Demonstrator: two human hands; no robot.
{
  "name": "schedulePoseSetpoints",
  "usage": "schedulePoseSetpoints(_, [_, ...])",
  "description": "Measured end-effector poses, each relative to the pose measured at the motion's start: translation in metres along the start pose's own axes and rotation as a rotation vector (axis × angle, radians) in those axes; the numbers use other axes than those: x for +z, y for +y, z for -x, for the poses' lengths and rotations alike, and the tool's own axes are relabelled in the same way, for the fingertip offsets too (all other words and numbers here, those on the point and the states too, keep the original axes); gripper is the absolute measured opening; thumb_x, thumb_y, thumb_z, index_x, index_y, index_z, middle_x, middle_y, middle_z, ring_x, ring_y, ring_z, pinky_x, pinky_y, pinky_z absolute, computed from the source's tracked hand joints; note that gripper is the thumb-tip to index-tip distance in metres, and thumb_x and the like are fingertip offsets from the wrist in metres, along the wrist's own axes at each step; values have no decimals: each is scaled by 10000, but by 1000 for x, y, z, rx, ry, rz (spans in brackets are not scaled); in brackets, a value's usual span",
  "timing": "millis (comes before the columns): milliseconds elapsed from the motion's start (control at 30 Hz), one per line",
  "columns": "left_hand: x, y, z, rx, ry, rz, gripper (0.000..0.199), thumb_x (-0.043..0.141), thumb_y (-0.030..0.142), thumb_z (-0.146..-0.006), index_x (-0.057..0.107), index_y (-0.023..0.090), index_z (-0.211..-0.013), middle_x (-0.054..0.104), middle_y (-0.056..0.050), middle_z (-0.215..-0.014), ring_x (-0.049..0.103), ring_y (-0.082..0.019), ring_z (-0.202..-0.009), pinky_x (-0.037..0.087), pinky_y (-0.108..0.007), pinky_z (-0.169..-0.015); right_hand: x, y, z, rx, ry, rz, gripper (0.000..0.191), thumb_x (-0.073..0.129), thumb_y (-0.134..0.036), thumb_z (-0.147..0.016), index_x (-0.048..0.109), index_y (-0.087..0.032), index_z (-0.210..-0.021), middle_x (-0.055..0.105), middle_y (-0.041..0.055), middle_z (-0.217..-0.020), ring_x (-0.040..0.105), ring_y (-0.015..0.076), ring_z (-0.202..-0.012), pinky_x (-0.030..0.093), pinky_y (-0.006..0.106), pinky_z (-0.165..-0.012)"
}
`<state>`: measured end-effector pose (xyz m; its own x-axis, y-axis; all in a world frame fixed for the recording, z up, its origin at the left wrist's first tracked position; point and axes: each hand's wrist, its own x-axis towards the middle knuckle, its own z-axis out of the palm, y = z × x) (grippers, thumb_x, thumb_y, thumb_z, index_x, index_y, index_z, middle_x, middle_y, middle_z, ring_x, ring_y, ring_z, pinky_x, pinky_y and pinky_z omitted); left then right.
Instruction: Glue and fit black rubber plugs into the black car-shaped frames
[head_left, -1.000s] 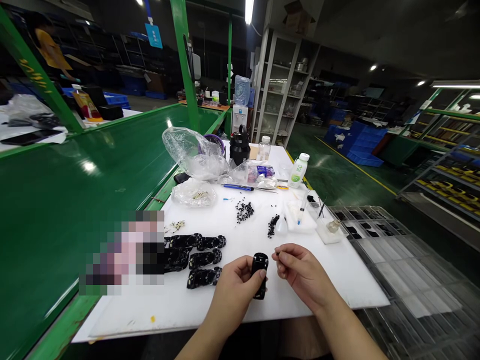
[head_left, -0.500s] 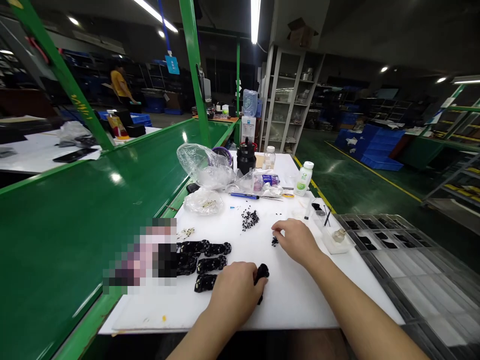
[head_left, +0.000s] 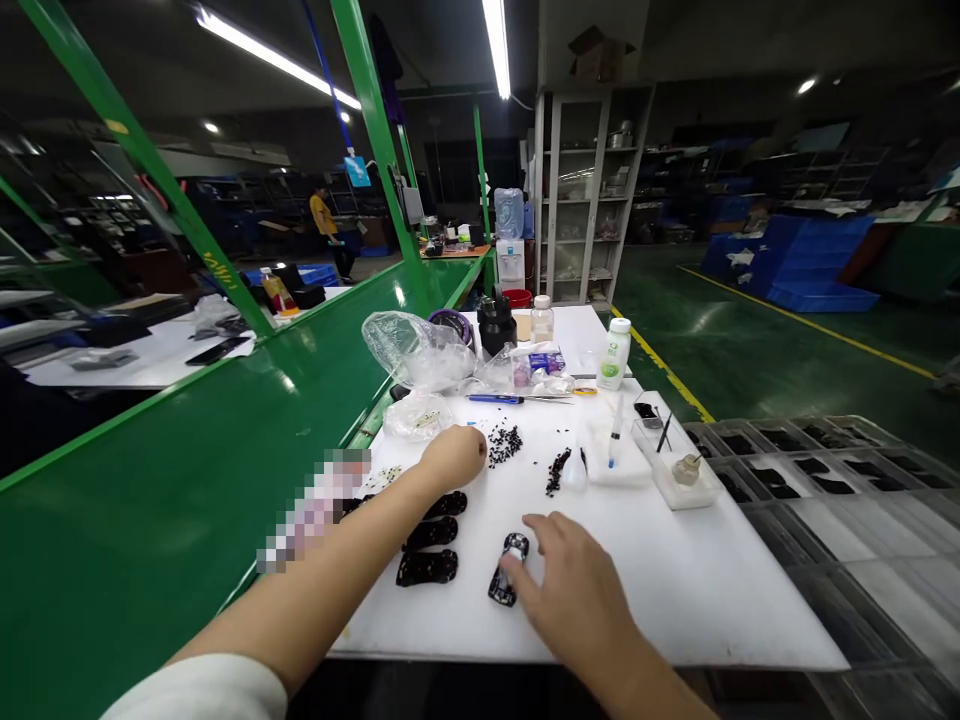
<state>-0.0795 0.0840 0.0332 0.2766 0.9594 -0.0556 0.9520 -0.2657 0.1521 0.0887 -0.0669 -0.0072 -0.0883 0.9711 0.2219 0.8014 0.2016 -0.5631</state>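
My left hand (head_left: 456,460) reaches over the left of the table, its fingers curled at the edge of a scattered pile of small black pieces (head_left: 505,446); its fingertips are hidden. Near the front, my right hand (head_left: 566,580) has thumb and index finger apart, beside a small black car-shaped part (head_left: 510,570) lying on the white table. Several similar black parts (head_left: 427,568) lie in a group at the left, partly behind my left arm. A second, smaller cluster of black pieces (head_left: 556,472) is beyond my right hand.
On the white table (head_left: 675,600) are a clear plastic bag (head_left: 412,350), a blue pen-like tool (head_left: 495,399), a black bottle (head_left: 495,325), a white bottle (head_left: 614,355) and foam blocks (head_left: 619,455). Compartment trays (head_left: 832,540) stand at right. A person (head_left: 324,220) stands far behind.
My left hand has moved from the car-shaped part forward to the black pile. My right hand has come back from the smaller cluster to the part. The view has shifted.
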Motion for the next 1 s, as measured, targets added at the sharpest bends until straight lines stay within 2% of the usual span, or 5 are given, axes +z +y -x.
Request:
schedulePoseSetpoints(133, [13, -7, -10, 27, -16, 55, 172, 553, 232, -744, 722, 207, -721, 723, -61, -752, 632, -192, -697, 424, -257, -615, 23, -14, 14, -38, 9, 109, 635, 682, -442, -796, 536, -125, -1326, 626, 138, -1016, 559, 326, -943, 478, 428, -755])
schedulePoseSetpoints(333, [22, -6, -5, 107, 3, 119, 127, 567, 206, -745, 677, 197, -683, 703, -72, -776, 620, -209, -748, 431, -283, -687, 27, -13, 10, -89, 25, 124, 542, 614, -243, -813, 520, -126, -1334, 607, 118, -962, 527, 297, -900, 455, 455, -784])
schedulePoseSetpoints(633, [-16, -2, 27, 109, 110, 351, 134, 507, 258, -828, 609, 179, -793, 656, -55, -757, 572, -182, -694, 434, -299, -667, 17, 10, 9, -168, 30, -16, 339, 605, -189, -797, 636, -167, -1133, 593, 80, -978, 494, 268, -949, 433, 427, -853])
schedulePoseSetpoints(867, [-18, -13, 110, -242, -48, 1497, 289, 804, 306, -673, 689, 165, -897, 683, -17, -735, 565, -98, -619, 454, -221, -630, 21, 11, 6, -161, 100, -234, 270, 608, -114, -745, 659, -202, -995, 648, 52, -913, 548, 254, -913, 472, 417, -829])
schedulePoseSetpoints(1000, [-6, -4, 143, -280, 8, 1725, 226, 856, 268, -630, 706, 151, -752, 683, -23, -688, 563, -81, -574, 454, -196, -583, 13, 17, 1, -196, 111, -437, 351, 608, -127, -741, 624, -219, -1079, 671, 39, -965, 609, 210, -848, 522, 351, -774])
